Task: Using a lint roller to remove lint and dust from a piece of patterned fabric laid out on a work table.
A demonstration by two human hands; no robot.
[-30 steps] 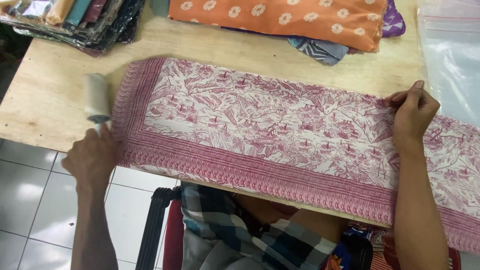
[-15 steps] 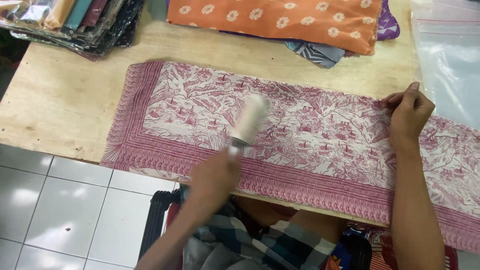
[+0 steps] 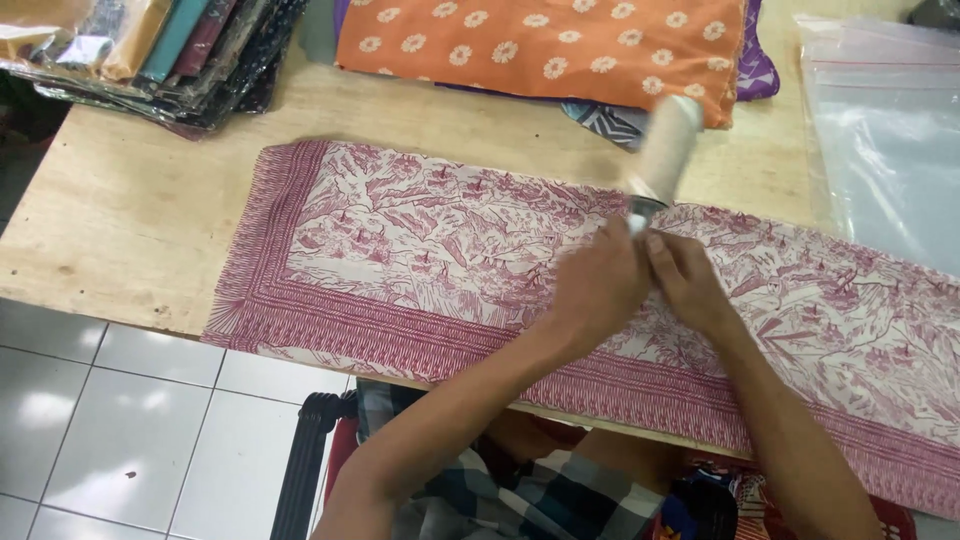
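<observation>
Lint roller (image 3: 668,150) has swept left to right across cloth (image 3: 420,250); left hand (image 3: 600,285) grips handle, right hand (image 3: 690,280) now alongside, pressing cloth.

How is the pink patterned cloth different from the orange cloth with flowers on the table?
The pink patterned cloth lies spread out in one flat layer; the orange cloth is folded and rests on other fabrics. The pink one has fine drawn motifs and a striped border; the orange one has scattered white flowers. Both lie on the wooden table.
</observation>
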